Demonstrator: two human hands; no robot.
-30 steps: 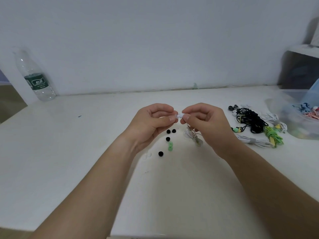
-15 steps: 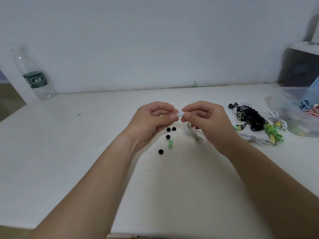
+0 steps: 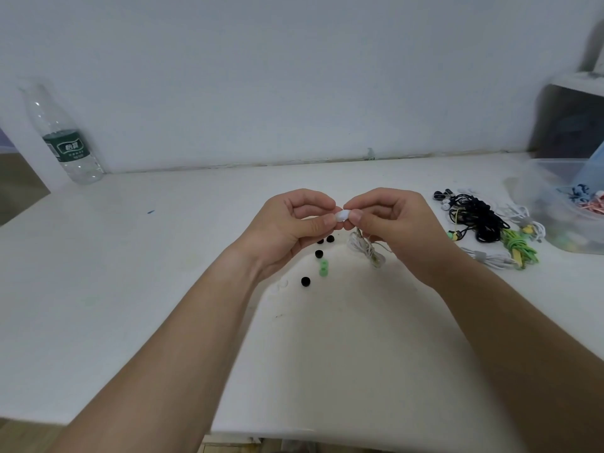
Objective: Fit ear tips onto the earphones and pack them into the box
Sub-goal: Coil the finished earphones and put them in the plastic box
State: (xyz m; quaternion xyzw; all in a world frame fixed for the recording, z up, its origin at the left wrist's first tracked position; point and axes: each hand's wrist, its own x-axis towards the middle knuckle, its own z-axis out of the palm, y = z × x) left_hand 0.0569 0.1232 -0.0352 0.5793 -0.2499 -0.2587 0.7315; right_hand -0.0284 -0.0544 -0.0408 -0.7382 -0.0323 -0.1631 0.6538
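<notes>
Above the white table (image 3: 327,371), my left hand (image 3: 291,228) and my right hand (image 3: 392,223) meet at their fingertips. Between them sits a small white ear tip (image 3: 341,216), pinched by my left thumb and finger. My right hand pinches the white earphone; its bundled white cable (image 3: 367,251) hangs down onto the table. Loose black ear tips (image 3: 305,281) and a green ear tip (image 3: 323,268) lie on the table below my hands. A clear plastic box (image 3: 555,204) stands at the far right with coloured earphones inside.
A pile of black, white and green earphones (image 3: 483,223) lies right of my hands, beside the box. A clear water bottle (image 3: 63,135) stands at the back left by the wall. A dark shelf opening (image 3: 568,122) is at the back right.
Both hands keep their pinch and stay together; they sit slightly higher in the view. Nothing on the table has moved.
</notes>
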